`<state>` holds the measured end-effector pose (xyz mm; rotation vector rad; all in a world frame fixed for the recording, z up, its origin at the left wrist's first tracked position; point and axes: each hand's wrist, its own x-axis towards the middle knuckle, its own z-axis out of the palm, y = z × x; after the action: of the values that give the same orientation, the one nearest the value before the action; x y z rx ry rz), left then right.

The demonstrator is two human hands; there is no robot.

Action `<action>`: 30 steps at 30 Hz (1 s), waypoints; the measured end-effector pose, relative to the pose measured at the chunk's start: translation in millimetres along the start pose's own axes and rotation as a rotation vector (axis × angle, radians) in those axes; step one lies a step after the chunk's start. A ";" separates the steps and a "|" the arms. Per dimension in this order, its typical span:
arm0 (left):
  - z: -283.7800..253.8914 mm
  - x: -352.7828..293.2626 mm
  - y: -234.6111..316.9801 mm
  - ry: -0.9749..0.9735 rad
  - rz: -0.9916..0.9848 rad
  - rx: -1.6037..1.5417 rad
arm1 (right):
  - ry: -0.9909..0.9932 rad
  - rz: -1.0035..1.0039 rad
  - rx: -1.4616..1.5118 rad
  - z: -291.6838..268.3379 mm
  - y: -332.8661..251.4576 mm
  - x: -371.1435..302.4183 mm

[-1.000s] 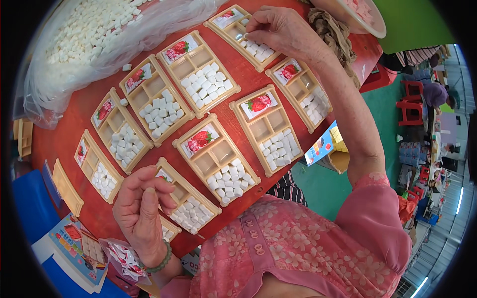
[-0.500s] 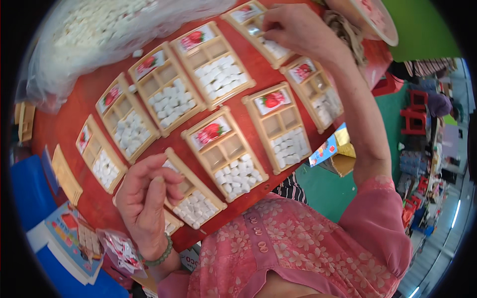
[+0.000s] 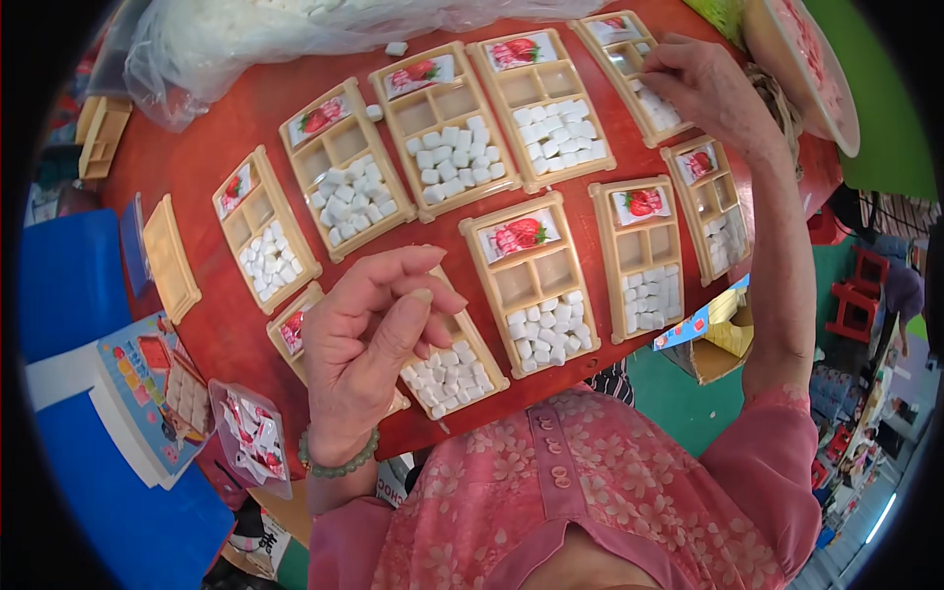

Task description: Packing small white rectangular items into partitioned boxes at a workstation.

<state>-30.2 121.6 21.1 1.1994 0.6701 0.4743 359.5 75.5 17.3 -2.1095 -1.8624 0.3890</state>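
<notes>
Rows of cream plastic trays stand on the red table (image 3: 433, 231). Each has a strawberry-printed packet at its far end, two small square compartments, and white marshmallows (image 3: 551, 334) in the large one. My right hand (image 3: 708, 93) reaches over the far right tray (image 3: 615, 61), fingertips bent together at its marshmallows; what they pinch is hidden. My left hand (image 3: 359, 344), with a green bead bracelet (image 3: 339, 460), hovers palm-up over a near tray (image 3: 482, 359). Its fingers are loosely curled and apart from the thumb, with nothing visible in them. It partly covers another tray (image 3: 285, 334) at the near left.
A clear plastic bag (image 3: 197, 59) of marshmallows lies along the far edge. At the far right stands a pale basin (image 3: 841, 108) with pink packets. Left, a small tub (image 3: 265, 438) holds red-and-white packets beside a printed box (image 3: 147, 383). Cream trays (image 3: 172, 261) stand on edge at the left.
The view has shifted, so the trays appear farther right. My right hand stays over the same far tray, and my left hand's thumb and fingers are a little farther apart.
</notes>
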 end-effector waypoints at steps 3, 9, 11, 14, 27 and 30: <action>0.7 -3.5 3.7 0.106 -0.032 0.064 | -0.023 -0.059 -0.075 1.4 0.1 3.9; -14.8 -2.6 9.0 0.235 0.136 0.192 | 0.084 -0.050 0.055 1.4 4.6 5.8; -16.2 2.1 13.6 0.322 0.140 0.333 | 0.082 0.030 0.110 0.7 4.5 11.1; -26.4 24.0 10.1 0.442 0.220 0.669 | 0.132 0.129 0.076 -0.8 25.2 27.9; -28.7 118.0 8.1 0.323 0.745 1.618 | 0.142 0.022 -0.125 3.6 23.5 34.0; -37.2 122.7 6.5 0.317 0.713 1.675 | 0.175 0.011 -0.123 16.3 15.9 40.8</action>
<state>32.0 230.1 -7.6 3.0466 0.8954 0.6975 372.5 114.9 -4.1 -2.1563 -1.8160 0.0898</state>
